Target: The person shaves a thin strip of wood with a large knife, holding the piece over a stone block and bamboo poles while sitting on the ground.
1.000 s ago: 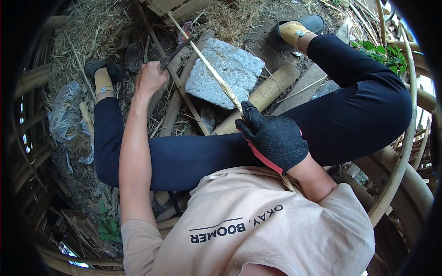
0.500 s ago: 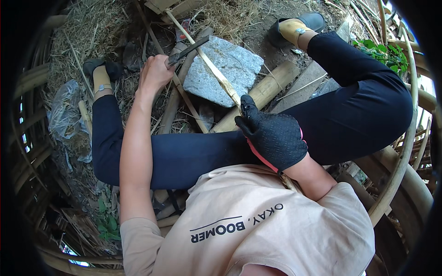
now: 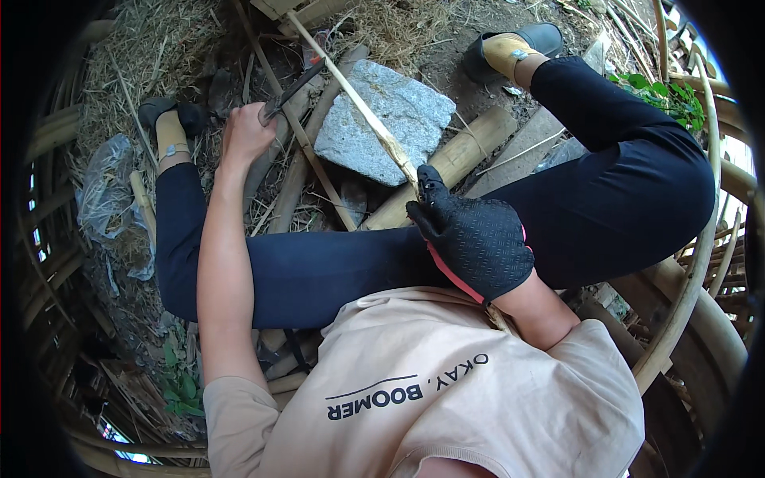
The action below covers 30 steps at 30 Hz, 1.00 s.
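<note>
My bare left hand (image 3: 245, 135) is closed around the handle of a knife (image 3: 296, 89). Its dark blade points up and to the right, with the tip close beside a long pale peeled stick (image 3: 357, 102); whether they touch I cannot tell. My right hand (image 3: 476, 237), in a black glove with pink edging, grips the stick's near part, thumb laid along it. The stick slants up and left from there, passing over a grey stone block (image 3: 386, 123). A short piece of stick (image 3: 499, 319) shows below the gloved wrist, against my shirt.
A thick bamboo pole (image 3: 470, 151) lies beside the stone, with thinner poles (image 3: 307, 163) to its left. Straw (image 3: 159, 56) covers the ground at far left, near a clear plastic bag (image 3: 111, 187). Curved bamboo (image 3: 705, 215) rises on the right. My legs spread around the stone.
My left hand has moved left and slightly nearer with the knife. The blade, which crossed the stick before, now has only its tip near it. My right hand and the stick stay almost still.
</note>
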Tool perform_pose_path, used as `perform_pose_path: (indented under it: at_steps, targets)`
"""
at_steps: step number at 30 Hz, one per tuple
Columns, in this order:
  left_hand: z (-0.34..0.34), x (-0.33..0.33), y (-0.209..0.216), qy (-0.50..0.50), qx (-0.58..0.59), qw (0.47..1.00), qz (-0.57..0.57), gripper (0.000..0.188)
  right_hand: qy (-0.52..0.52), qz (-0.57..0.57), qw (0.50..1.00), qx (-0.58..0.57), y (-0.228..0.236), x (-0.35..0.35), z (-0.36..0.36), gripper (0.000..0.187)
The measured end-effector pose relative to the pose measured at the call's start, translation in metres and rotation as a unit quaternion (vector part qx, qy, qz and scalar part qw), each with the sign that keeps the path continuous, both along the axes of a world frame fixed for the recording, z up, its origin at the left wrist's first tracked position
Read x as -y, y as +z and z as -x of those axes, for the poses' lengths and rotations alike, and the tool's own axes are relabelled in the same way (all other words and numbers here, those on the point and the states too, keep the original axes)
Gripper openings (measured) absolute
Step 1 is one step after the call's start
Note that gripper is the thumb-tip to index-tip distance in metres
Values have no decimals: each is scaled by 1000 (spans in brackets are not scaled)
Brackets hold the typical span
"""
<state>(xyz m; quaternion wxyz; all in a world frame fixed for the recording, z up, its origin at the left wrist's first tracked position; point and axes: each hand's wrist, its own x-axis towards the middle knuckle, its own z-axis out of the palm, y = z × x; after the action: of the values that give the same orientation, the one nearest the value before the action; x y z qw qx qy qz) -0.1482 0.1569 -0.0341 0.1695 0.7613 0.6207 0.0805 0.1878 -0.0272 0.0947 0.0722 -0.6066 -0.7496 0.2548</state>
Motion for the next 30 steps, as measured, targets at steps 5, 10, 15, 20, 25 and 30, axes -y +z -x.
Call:
perform_pose_path:
  at_steps: [5,10,15,20,25,30]
  targets:
    - [-21,3,0,-23,102,994,-15,19,5,16,1000,20,-1,-1,-1,50]
    - [-36,6,-10,-105,64,992,-24,20,10,15,1000,16,-4,1,-4,49]
    - [-25,-6,-14,33,15,999,13,19,16,9,1000,-4,-9,2,-5,50]
    - [-42,1,-12,-38,63,997,37,19,20,19,1000,9,-2,-1,-6,44]
    - [-42,-1,-10,-23,45,999,21,19,20,15,1000,6,-8,1,-4,48]
    - [-55,4,-2,-83,67,994,9,18,17,38,999,9,-3,-3,-7,47]
